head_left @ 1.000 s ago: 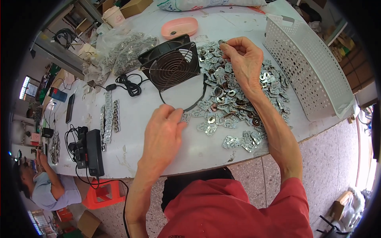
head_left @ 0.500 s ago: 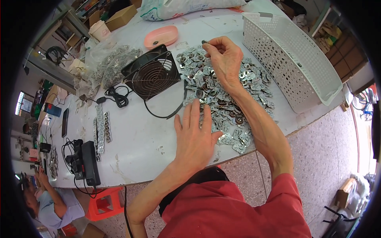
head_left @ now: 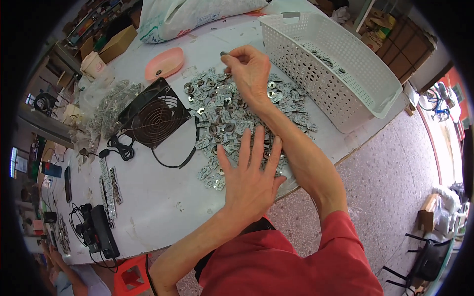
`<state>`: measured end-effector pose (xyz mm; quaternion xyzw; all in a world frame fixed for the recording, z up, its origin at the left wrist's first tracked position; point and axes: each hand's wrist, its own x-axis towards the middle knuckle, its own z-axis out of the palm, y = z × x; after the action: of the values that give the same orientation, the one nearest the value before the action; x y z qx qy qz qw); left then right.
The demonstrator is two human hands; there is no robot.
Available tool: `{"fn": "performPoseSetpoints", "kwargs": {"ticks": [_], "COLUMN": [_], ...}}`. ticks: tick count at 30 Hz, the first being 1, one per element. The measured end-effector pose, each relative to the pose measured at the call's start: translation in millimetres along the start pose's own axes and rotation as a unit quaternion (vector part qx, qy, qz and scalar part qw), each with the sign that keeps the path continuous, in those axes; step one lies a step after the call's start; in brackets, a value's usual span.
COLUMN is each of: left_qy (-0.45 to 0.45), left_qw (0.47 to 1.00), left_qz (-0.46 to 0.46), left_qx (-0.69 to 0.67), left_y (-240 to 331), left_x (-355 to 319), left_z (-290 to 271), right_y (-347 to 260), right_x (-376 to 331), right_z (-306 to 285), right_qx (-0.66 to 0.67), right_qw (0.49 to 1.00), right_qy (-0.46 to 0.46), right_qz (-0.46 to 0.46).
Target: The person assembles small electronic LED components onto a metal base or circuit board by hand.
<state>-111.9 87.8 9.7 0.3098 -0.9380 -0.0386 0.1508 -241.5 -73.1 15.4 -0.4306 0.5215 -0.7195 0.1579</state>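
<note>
A broad heap of small silvery metal parts point(head_left: 222, 111), some with dark round pieces in them, covers the table in front of me. My left hand point(head_left: 252, 182) lies palm down with fingers spread, its fingertips on the near part of the heap beside my right forearm. Above the heap's far side, my right hand point(head_left: 249, 69) pinches a small dark roundish piece point(head_left: 224, 54) between thumb and forefinger; its exact kind is too small to tell. A pink oval dish point(head_left: 165, 64) with one small dark round piece in it stands just beyond, to the left.
A white perforated basket point(head_left: 316, 81) with a few small pieces inside stands right of the heap. Left are a black fan point(head_left: 159, 121), a bag of metal parts point(head_left: 116, 106), part strips point(head_left: 107, 192) and a power strip point(head_left: 104, 232). A co-worker point(head_left: 69, 276) sits at far left.
My view has turned, shifting the table leftward in the picture. My left hand has moved right across the heap's near edge, closer to my right forearm. My right hand still pinches the small dark piece.
</note>
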Motion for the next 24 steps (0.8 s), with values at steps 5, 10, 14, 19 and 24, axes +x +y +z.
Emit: {"fn": "performPoseSetpoints", "kwargs": {"ticks": [5, 10, 14, 19, 24], "left_qy": [0.016, 0.04, 0.167, 0.344, 0.39], "left_qw": [0.999, 0.999, 0.985, 0.926, 0.872], "left_qz": [-0.028, -0.024, -0.029, -0.137, -0.294], "left_qx": [0.002, -0.006, -0.043, -0.069, 0.023], "left_y": [-10.5, -17.4, -43.4, -100.1, -154.1], "left_x": [18.1, 22.8, -9.3, -76.3, -146.1], "left_z": [12.3, -0.6, -38.5, -83.1, -100.1], "right_y": [-3.1, -11.6, -38.9, -78.4, -96.6], "right_x": [16.8, 21.6, 11.2, -23.8, -73.9], "right_z": [-6.3, -11.8, -12.7, 3.3, 33.4], "right_qx": [0.061, 0.025, 0.147, 0.11, 0.105], "right_qw": [0.997, 0.999, 0.989, 0.984, 0.944], "right_qy": [0.037, 0.023, -0.015, -0.115, -0.277], "right_qz": [0.017, 0.009, 0.022, 0.087, 0.146]}}
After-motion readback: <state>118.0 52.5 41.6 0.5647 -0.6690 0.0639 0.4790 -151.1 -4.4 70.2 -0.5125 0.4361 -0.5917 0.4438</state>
